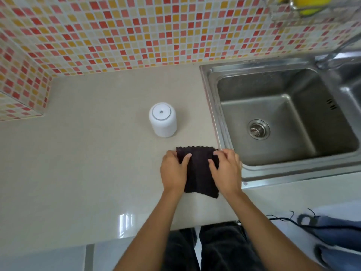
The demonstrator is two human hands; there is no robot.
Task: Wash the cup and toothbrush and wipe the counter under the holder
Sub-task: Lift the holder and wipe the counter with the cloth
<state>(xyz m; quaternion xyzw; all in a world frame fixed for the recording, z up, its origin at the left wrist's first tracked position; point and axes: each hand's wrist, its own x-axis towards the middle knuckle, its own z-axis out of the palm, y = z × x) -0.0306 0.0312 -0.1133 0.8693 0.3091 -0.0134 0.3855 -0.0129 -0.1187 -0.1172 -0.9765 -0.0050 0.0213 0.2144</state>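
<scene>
A black cloth (pixel 199 171) lies flat on the beige counter (pixel 88 163), just left of the sink. My left hand (pixel 173 172) presses on its left edge and my right hand (pixel 226 171) on its right edge, fingers bent onto the fabric. A white cup (pixel 162 119) stands upside down on the counter a little beyond the cloth, apart from both hands. No toothbrush is visible.
A steel sink (pixel 273 122) with a drain strainer (pixel 258 130) sits to the right, its tap (pixel 332 55) at the back right. Mosaic tile wall (pixel 136 32) runs behind and on the left. Blue fabric (pixel 336 231) lies lower right.
</scene>
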